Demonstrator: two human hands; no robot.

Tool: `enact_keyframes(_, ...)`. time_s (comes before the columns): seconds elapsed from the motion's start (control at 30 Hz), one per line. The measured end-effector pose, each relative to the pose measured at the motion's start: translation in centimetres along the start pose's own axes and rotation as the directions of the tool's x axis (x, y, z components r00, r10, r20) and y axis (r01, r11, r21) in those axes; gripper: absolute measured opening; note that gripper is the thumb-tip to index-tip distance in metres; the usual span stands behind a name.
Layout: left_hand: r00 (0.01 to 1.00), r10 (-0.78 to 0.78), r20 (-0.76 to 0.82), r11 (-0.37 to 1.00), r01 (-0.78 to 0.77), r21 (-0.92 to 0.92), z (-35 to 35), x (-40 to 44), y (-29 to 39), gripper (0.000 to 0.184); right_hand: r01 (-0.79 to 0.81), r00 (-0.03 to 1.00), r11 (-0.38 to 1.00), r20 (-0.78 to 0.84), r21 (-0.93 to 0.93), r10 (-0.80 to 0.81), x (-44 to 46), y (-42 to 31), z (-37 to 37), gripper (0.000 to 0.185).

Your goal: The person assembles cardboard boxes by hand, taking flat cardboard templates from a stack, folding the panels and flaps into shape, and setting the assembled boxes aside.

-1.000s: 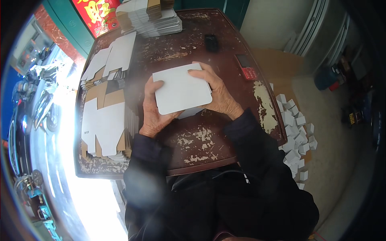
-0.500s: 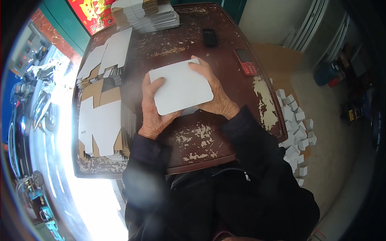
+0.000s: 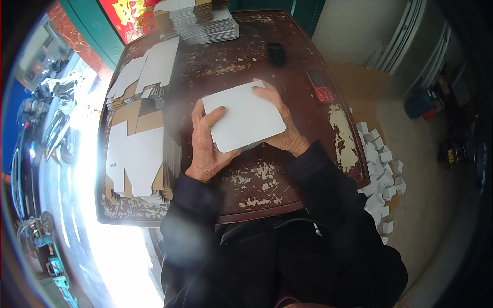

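Between my two hands is a white cardboard box (image 3: 245, 119), its flat panel with rounded front corners facing up. My left hand (image 3: 206, 141) grips the left side, thumb lying on top and fingers underneath. On the other side my right hand (image 3: 285, 126) clasps the right edge, its thumb near the far corner. The box's underside and most of my fingers are hidden. Left of my hands, flat die-cut cardboard blanks (image 3: 136, 154), white outside and brown inside, lie in a stack. A second pile of white blanks (image 3: 159, 61) lies beyond it.
The worn dark red table (image 3: 257, 192) lies beneath my hands. A tall cardboard stack (image 3: 205, 28) stands at its far end. A black phone (image 3: 276, 54) and a red keypad phone (image 3: 321, 87) lie at the right. Many small white boxes (image 3: 380, 174) are heaped on the floor.
The whole view has shifted slightly, so the table and my hands appear a little further right. The grip on the box looks nearly the same.
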State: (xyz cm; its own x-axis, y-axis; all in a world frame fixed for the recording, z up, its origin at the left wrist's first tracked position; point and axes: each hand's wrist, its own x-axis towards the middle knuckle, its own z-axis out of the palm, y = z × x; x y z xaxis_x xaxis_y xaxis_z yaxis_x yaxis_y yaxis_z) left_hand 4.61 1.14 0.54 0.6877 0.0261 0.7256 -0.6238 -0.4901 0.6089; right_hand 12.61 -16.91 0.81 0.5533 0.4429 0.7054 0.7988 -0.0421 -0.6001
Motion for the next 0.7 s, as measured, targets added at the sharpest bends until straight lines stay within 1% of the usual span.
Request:
enact_keyframes(0.13,1.000,-0.012,0.013,0.999,0.011,0.035,-0.21,0.00,0.09,0.078,-0.010,1.000,1.000,-0.014,0.009,0.010,0.04,-0.27,0.07,0.092)
enact_keyframes(0.27,1.000,-0.017,0.013,1.000,0.017,-0.001,-0.24,-0.10,-0.41,0.078,-0.032,0.999,0.999,0.008,0.032,0.032,0.11,-0.36,-0.10,0.091)
enact_keyframes(0.47,0.999,-0.032,0.022,0.999,0.032,0.019,-0.50,0.09,0.14,0.076,-0.013,1.000,1.000,0.015,0.014,0.012,0.05,-0.16,-0.15,0.089)
enact_keyframes(0.7,1.000,-0.030,0.003,1.000,0.030,0.004,-0.34,0.09,-0.32,0.077,-0.031,0.999,1.000,0.024,-0.005,0.031,0.14,-0.44,-0.40,0.087)
